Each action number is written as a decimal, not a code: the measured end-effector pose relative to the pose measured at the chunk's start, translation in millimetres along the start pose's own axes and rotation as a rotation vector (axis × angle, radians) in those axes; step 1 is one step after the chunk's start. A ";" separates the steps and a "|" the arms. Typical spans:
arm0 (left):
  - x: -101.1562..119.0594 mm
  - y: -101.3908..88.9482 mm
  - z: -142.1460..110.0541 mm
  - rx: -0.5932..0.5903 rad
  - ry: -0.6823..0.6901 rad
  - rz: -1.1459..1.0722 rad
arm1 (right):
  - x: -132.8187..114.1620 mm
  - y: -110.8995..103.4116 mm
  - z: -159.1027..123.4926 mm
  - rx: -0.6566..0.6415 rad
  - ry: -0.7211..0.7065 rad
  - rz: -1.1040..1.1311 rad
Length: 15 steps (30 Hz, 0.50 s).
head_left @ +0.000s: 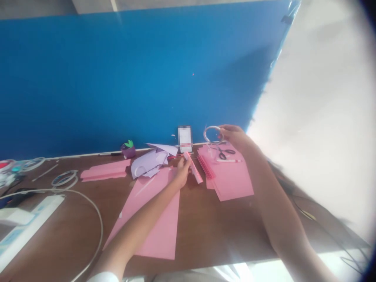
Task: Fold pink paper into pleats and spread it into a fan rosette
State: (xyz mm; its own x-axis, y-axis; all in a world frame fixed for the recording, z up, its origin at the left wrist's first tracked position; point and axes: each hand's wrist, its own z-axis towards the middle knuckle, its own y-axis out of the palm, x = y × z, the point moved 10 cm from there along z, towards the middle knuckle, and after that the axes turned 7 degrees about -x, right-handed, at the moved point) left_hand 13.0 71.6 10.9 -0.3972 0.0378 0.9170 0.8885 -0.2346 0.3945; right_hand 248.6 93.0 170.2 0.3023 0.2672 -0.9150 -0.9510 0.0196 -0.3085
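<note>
In my left hand [182, 172] is a narrow folded strip of pink paper [195, 171] with a pale edge, held slantwise above the table. My right hand [234, 135] is raised at the right and pinches a roll of tape [205, 137] by its side. Below that hand, black-handled scissors [223, 153] and a white-and-red pen [229, 160] lie on a stack of pink paper [235, 180]. Under my left forearm a large pink sheet [164, 219] lies flat.
Crumpled lilac paper [149, 160], a purple pot [128, 150] and folded pink paper [105, 170] are along the back. At left are cable loops [64, 179] and a white power strip [32, 229]. A blue partition [132, 78] rises behind the table [211, 231].
</note>
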 end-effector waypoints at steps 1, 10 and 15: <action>0.7 1.9 0.3 -0.019 0.007 -0.018 | -9.8 8.5 -3.9 -0.069 -0.019 0.101; -2.3 10.4 0.6 -0.116 -0.042 -0.050 | -28.2 43.2 -17.6 -0.265 0.047 0.077; -1.4 16.1 0.9 -0.168 -0.008 0.014 | -36.6 51.1 -24.3 -0.351 0.022 -0.046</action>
State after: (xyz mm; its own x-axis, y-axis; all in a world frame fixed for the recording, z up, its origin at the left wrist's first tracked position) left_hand 28.2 68.7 16.0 -0.3829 0.0407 0.9229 0.8427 -0.3939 0.3669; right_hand 190.5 60.8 181.5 0.3496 0.2527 -0.9022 -0.8574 -0.3019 -0.4169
